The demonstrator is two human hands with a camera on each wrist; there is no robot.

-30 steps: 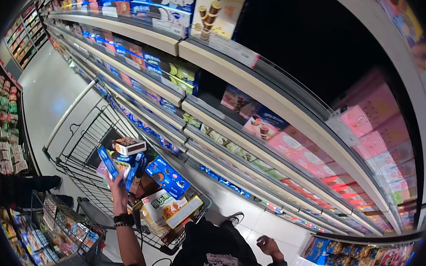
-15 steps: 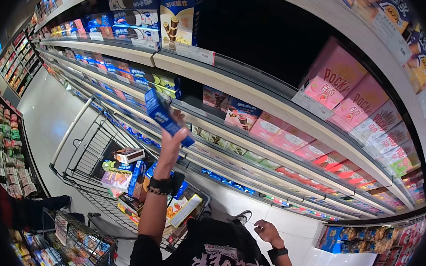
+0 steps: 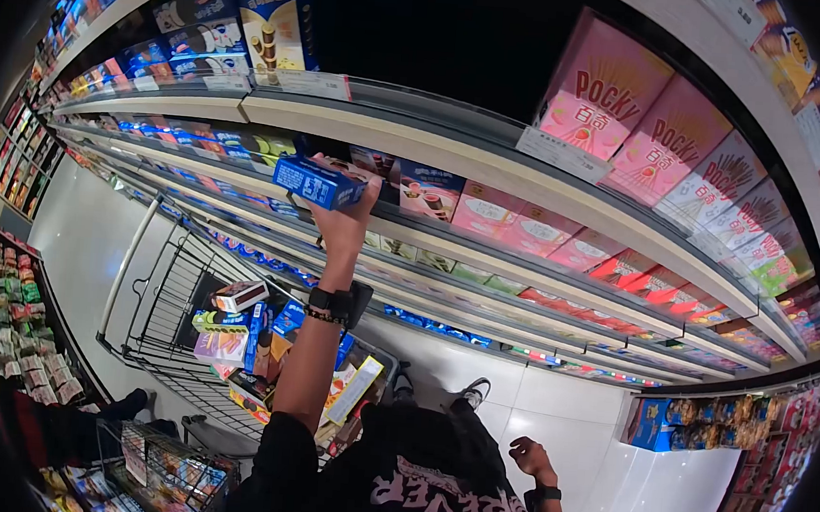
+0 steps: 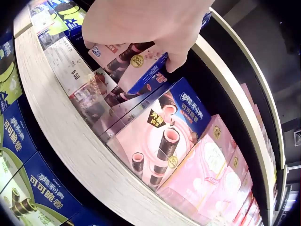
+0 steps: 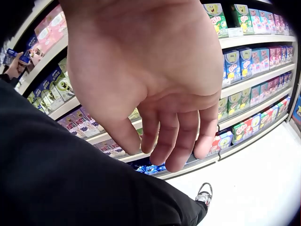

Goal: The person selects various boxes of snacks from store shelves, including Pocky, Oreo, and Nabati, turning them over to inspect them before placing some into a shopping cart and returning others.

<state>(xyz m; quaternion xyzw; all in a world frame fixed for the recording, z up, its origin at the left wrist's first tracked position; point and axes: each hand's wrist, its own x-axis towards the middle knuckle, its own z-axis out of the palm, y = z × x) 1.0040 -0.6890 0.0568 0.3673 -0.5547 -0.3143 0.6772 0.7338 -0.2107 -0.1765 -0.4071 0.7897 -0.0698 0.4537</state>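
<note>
My left hand [image 3: 344, 221] grips a blue wafer roll box [image 3: 312, 184] at the front of a middle shelf. In the left wrist view, the box's pink face [image 4: 136, 65] shows dark rolls, and my left hand [image 4: 146, 21] covers its top from above. Just beside it stands a blue and pink wafer roll box [image 4: 164, 136], with a price tag [image 4: 70, 66] along the shelf front. My right hand [image 3: 534, 461] hangs at my side, holding nothing. Its fingers [image 5: 164, 146] droop loosely in the right wrist view.
A wire shopping cart [image 3: 123, 283] with several snack boxes [image 3: 223, 343] stands below my left arm. Pink Pocky boxes [image 3: 607, 89] fill part of the shelf above. Behind at the left are another person's legs [image 3: 65, 427] and a second cart [image 3: 162, 467].
My left hand has lifted the blue box out of the cart and carried it up to the middle shelf. The view has swung right. My right hand stays hanging.
</note>
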